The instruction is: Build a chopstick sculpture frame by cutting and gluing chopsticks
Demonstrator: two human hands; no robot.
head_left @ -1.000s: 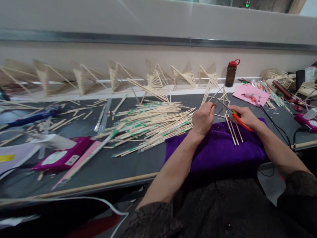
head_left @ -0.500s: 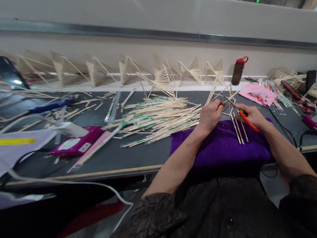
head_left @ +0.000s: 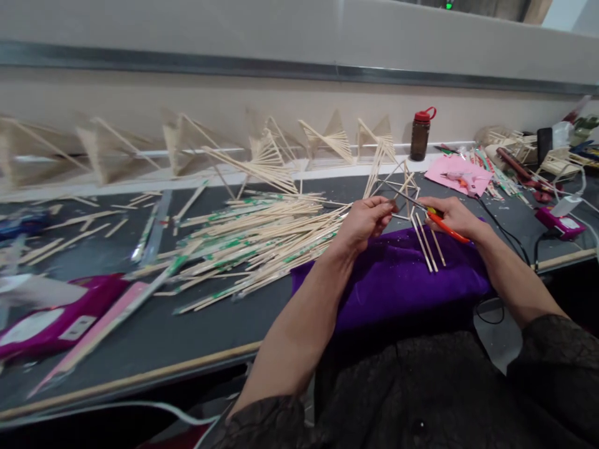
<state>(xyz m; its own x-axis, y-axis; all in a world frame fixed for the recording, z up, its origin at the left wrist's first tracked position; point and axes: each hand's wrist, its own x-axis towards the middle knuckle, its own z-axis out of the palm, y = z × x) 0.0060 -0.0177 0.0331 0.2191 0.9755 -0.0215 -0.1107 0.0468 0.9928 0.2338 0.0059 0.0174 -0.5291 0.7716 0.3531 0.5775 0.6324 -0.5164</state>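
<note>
My right hand [head_left: 452, 215] is closed on the orange handles of a pair of scissors [head_left: 448, 228], whose blades point left toward my left hand. My left hand [head_left: 368, 218] has its fingers pinched together near the blade tips; what they hold is too small to make out. Behind the scissors stands a small frame of wooden sticks [head_left: 406, 182]. A few loose sticks [head_left: 425, 246] lie below it on a purple cloth [head_left: 407, 280]. To the left of my left hand spreads a big pile of sticks [head_left: 271, 234], some in green-printed wrappers.
Stick models [head_left: 327, 142] line the wall, with a red-capped bottle [head_left: 420, 134] to their right. A glue gun [head_left: 461, 181] rests on pink paper [head_left: 440, 169]. At the left lies a magenta device [head_left: 88, 312]; another magenta box [head_left: 561, 223] is at the right.
The view has shifted to the right. My left hand has turned slightly and its fingers extend more toward the blade tips. The scissors remain in my right hand.
</note>
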